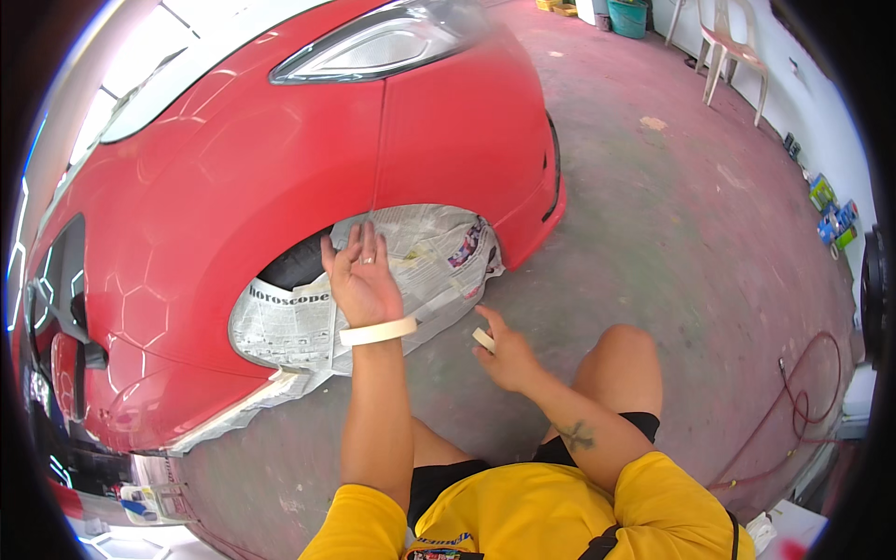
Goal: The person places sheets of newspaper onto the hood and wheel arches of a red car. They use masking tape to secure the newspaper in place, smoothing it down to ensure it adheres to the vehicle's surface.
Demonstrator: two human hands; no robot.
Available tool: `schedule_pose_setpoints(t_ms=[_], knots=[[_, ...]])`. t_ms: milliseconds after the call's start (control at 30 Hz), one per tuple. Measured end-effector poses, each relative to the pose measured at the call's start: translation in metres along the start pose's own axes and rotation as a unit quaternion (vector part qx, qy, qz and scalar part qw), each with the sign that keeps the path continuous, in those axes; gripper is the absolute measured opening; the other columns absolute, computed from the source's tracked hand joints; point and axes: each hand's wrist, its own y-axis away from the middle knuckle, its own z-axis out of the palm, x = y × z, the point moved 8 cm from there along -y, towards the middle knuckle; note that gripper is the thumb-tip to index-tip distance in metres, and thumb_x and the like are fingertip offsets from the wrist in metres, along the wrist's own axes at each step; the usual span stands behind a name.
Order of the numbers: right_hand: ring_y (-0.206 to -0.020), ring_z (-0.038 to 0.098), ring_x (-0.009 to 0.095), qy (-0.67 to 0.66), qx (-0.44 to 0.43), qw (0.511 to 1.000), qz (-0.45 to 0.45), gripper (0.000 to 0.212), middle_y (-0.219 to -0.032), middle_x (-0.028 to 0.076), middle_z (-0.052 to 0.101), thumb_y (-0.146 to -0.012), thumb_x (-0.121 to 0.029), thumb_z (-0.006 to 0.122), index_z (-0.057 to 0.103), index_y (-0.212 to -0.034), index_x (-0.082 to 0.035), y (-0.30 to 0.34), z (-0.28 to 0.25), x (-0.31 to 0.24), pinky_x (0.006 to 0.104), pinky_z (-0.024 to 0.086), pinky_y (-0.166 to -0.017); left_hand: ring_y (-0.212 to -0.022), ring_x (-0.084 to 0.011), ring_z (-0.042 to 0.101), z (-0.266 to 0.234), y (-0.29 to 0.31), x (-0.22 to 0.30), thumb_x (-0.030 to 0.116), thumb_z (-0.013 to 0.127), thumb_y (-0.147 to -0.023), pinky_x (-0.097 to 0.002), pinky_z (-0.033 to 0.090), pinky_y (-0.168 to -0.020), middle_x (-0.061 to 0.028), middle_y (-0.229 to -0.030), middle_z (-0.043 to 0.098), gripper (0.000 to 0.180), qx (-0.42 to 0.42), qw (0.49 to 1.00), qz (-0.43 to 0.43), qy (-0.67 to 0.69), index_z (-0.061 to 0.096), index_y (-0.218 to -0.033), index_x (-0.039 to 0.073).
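Observation:
A red car's front fender (pixel 261 154) curves over a wheel arch that is covered with newspaper sheets (pixel 289 329). A dark gap (pixel 301 263) shows at the top of the arch, above the paper. My left hand (pixel 367 280) is palm up in front of the arch, fingers stretched toward its upper edge, holding nothing. Around my left wrist hangs a cream roll of masking tape (pixel 378 331). Lower and to the right, my right hand (pixel 509 355) grips a small cream piece of masking tape (pixel 483 340), apart from the newspaper.
The headlight (pixel 373 47) sits above the arch. Along the right wall stand a plastic chair (pixel 731 47) and several cans (pixel 835 219). A red hose (pixel 793 401) coils on the floor at the right. Paper strips (pixel 243 406) edge the car's lower side.

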Motion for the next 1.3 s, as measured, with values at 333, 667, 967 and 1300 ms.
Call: schedule_pose_setpoints(t_ms=[333, 667, 967, 1300], knots=[[-0.102, 0.07, 0.052, 0.016, 0.008, 0.999, -0.05, 0.075, -0.111, 0.033, 0.072, -0.095, -0.008, 0.07, 0.035, -0.162, -0.01, 0.004, -0.017, -0.02, 0.0584, 0.055, -0.089, -0.143, -0.0375, 0.052, 0.024, -0.01, -0.102, 0.006, 0.062, -0.095, -0.0461, 0.045, -0.12, -0.0206, -0.144, 0.055, 0.056, -0.041, 0.986, -0.137, -0.087, 0.047, -0.147, -0.005], [-0.104, 0.07, 0.053, 0.005, 0.024, 0.999, -0.027, 0.078, -0.111, 0.032, 0.071, -0.094, -0.006, 0.069, 0.033, -0.163, -0.011, 0.013, -0.045, -0.009, 0.0586, 0.054, -0.09, -0.158, -0.038, 0.036, 0.029, 0.003, -0.162, -0.003, 0.051, -0.092, -0.0489, 0.028, -0.129, -0.024, -0.17, 0.035, 0.075, -0.088, 0.967, -0.122, -0.207, 0.033, -0.164, -0.006], [-0.098, 0.075, 0.034, -0.011, 0.088, 0.996, 0.011, 0.071, -0.112, 0.02, 0.075, -0.096, -0.005, 0.069, 0.037, -0.16, -0.008, 0.007, -0.059, 0.0, 0.0429, 0.056, -0.091, -0.164, -0.0365, 0.026, 0.029, 0.006, -0.15, -0.003, 0.051, -0.093, -0.0503, 0.02, -0.132, -0.025, -0.173, 0.03, 0.075, -0.135, 0.969, -0.156, -0.136, 0.029, -0.165, -0.004], [-0.108, 0.07, 0.017, -0.112, 0.084, 0.989, -0.049, 0.029, -0.113, 0.007, 0.079, -0.1, 0.0, 0.068, 0.068, -0.13, -0.002, -0.016, -0.074, 0.009, 0.0352, 0.053, -0.097, -0.123, -0.0255, 0.064, -0.043, 0.085, -0.106, 0.01, 0.081, -0.091, -0.0423, 0.052, -0.103, -0.0112, -0.135, 0.067, 0.033, -0.26, 0.804, -0.094, -0.526, 0.073, -0.123, 0.002]])
